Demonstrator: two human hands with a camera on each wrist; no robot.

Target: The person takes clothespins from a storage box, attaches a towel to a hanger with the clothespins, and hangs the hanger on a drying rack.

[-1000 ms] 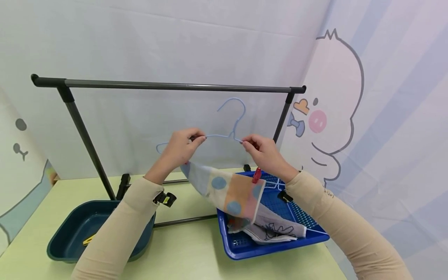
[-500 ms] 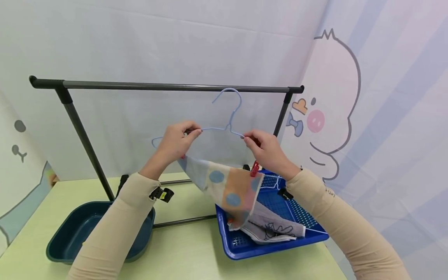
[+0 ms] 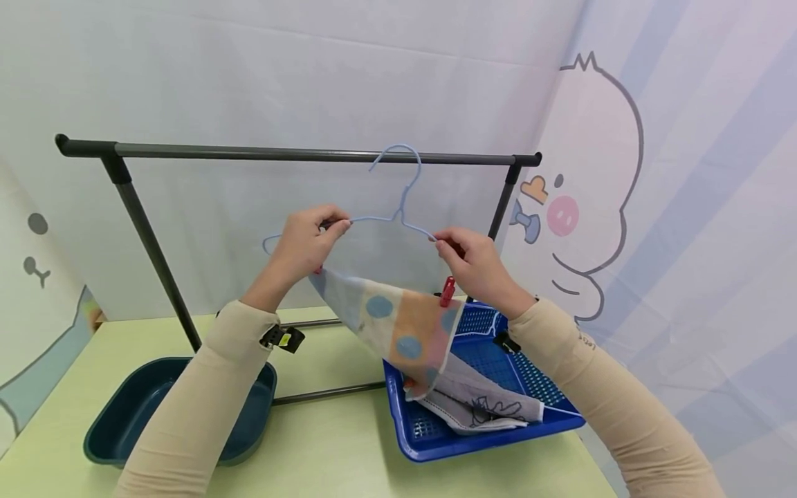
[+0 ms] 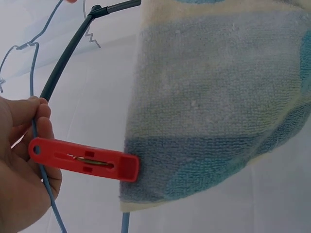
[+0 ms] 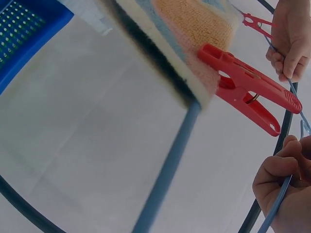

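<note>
My left hand and right hand each pinch a shoulder of a light blue wire hanger, either side of its neck. In the head view the hook overlaps the dark rail. A small towel with pastel stripes and blue dots hangs from the hanger, draped over its lower wire. One red clothespin clips the towel near my left hand. Another red clothespin bites the towel's other end, below my right hand. The towel's lower corner overlaps the blue basket.
A greyish cloth with dark scribbles lies in the basket, beside white hanger wire. On the left of the green table sits a dark green tub, partly behind my left sleeve. The rack's slanted post stands behind it.
Both hands have raised the hanger, shifting it left, the left hand more than the right. The hook has gone from below the rail to overlapping it; the towel has risen along.
</note>
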